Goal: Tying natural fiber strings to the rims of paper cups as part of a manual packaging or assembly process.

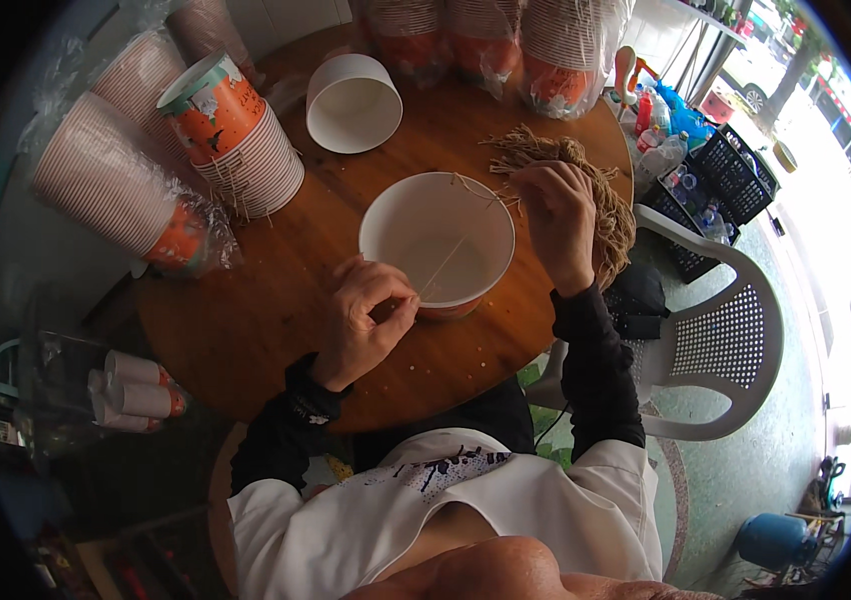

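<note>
A white paper bucket [376, 225] stands on the round wooden table in front of me, its mouth facing up. My left hand [366, 315] is at its near left rim, thumb and fingertips pinched on a thin strand of twine [446, 262] that runs across the mouth. Beyond the right rim, my right hand [556, 215] is closed with fingertips bent down; thin twine shows beside them, its exact hold partly hidden. Under and beside that hand lies a bundle of tan twine [614, 225].
On the table [286, 310] at left stand a stack of paper buckets [256, 165] and bagged stacks [111, 190]. Another white bucket [354, 105] lies tilted behind. More bagged stacks [561, 50] line the back. A grey plastic chair [716, 340] and black crates [731, 175] stand right.
</note>
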